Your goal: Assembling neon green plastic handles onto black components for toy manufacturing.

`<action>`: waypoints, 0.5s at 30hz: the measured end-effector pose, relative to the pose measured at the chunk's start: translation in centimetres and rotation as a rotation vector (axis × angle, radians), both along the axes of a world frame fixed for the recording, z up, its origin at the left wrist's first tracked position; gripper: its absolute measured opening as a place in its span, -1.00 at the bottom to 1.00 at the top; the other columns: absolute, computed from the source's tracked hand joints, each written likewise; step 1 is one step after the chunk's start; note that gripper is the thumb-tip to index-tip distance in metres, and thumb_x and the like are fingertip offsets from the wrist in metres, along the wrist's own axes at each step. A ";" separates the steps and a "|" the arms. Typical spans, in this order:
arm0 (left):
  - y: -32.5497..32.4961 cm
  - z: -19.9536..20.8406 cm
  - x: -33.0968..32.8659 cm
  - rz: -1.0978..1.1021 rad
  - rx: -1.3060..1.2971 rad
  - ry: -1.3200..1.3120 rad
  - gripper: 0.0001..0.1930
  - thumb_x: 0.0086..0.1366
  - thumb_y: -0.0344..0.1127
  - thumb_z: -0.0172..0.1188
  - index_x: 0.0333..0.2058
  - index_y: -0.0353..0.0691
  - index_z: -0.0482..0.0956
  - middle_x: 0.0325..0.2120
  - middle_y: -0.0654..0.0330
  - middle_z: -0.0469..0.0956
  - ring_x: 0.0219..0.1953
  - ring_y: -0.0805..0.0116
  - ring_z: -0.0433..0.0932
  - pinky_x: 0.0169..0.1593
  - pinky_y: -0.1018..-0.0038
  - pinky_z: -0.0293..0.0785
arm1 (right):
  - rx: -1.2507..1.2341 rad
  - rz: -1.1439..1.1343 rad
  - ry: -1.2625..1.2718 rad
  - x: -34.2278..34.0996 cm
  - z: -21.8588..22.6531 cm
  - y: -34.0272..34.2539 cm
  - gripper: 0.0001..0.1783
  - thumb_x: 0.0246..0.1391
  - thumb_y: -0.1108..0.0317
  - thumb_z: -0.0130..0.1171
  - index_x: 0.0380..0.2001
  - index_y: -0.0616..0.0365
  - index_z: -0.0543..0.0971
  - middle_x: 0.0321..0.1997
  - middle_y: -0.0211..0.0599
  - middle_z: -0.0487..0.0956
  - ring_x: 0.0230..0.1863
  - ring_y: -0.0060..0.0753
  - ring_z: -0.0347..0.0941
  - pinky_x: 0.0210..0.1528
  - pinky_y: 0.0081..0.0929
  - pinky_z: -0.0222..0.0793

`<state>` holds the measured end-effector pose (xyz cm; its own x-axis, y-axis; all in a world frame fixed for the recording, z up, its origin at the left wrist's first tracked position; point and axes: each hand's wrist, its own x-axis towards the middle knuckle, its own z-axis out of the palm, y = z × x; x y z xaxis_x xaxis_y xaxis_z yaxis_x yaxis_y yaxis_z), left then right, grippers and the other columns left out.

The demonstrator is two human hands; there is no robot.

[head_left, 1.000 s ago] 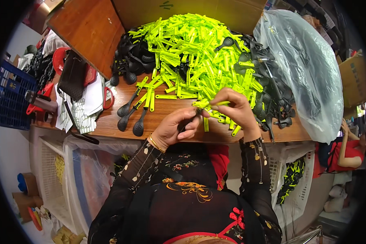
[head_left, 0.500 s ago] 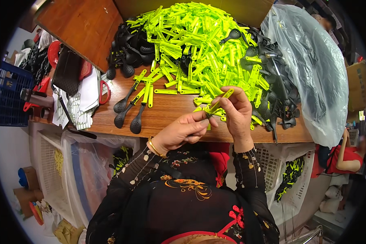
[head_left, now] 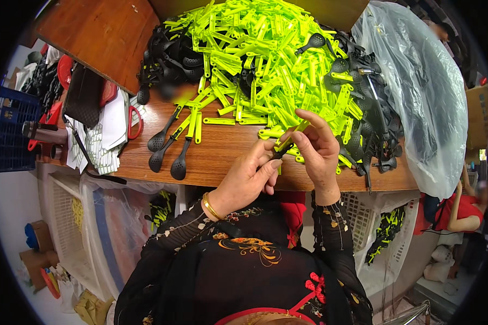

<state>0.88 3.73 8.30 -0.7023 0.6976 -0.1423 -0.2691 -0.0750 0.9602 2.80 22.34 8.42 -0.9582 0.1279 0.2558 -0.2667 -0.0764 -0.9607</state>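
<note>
Close to the table's front edge, my two hands meet over one small piece of work. My right hand [head_left: 319,154] pinches a lime-green handle [head_left: 294,134] between thumb and fingers. The thumb and fingers of my left hand [head_left: 248,176] close around a black stem [head_left: 283,152] at the handle's lower end; the rest of this black part is hidden by the hand. Behind them rises a big pile of lime-green handles [head_left: 279,65]. To the left lie several black perforated spoons [head_left: 179,165] with green handles attached.
Black spoon heads heap up at the left [head_left: 187,59] and right [head_left: 358,135] of the pile. A clear plastic bag [head_left: 417,103] hangs at the table's right end. Red-handled scissors [head_left: 135,123] lie by papers. Plastic-lined crates [head_left: 70,227] stand below. Another person [head_left: 461,211] is at far right.
My left hand has shifted slightly, and more of the black stem shows against the green handle. A blurred, skin-toned shape has appeared beside the left black heap, over the green-handled spoons.
</note>
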 end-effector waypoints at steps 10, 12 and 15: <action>-0.5 0.4 0.2 0.020 0.029 -0.048 -0.63 0.55 -0.33 0.00 0.23 -0.27 0.21 -0.57 0.28 0.48 -0.60 0.56 0.48 -0.50 0.59 0.47 | 0.021 -0.035 0.037 0.1 0.1 -0.6 -0.59 0.35 0.54 0.07 0.24 0.29 0.41 -0.24 -0.23 0.66 -0.17 -0.51 0.60 -0.07 -0.58 0.49; -0.8 0.6 0.5 0.012 0.015 -0.044 -0.62 0.56 -0.30 -0.01 0.25 -0.23 0.21 -0.55 0.27 0.50 -0.58 0.56 0.51 -0.47 0.61 0.49 | -0.008 -0.006 0.007 0.2 0.3 -0.7 -0.60 0.37 0.52 0.06 0.24 0.29 0.41 -0.23 -0.23 0.66 -0.16 -0.51 0.60 -0.05 -0.57 0.48; -1.1 0.5 0.9 0.011 -0.019 -0.002 -0.59 0.58 -0.26 -0.04 0.30 -0.18 0.19 -0.52 0.26 0.53 -0.52 0.55 0.57 -0.42 0.63 0.52 | -0.059 0.054 -0.042 0.8 1.2 -1.0 -0.61 0.40 0.47 0.04 0.24 0.28 0.41 -0.22 -0.24 0.67 -0.14 -0.51 0.59 -0.01 -0.57 0.46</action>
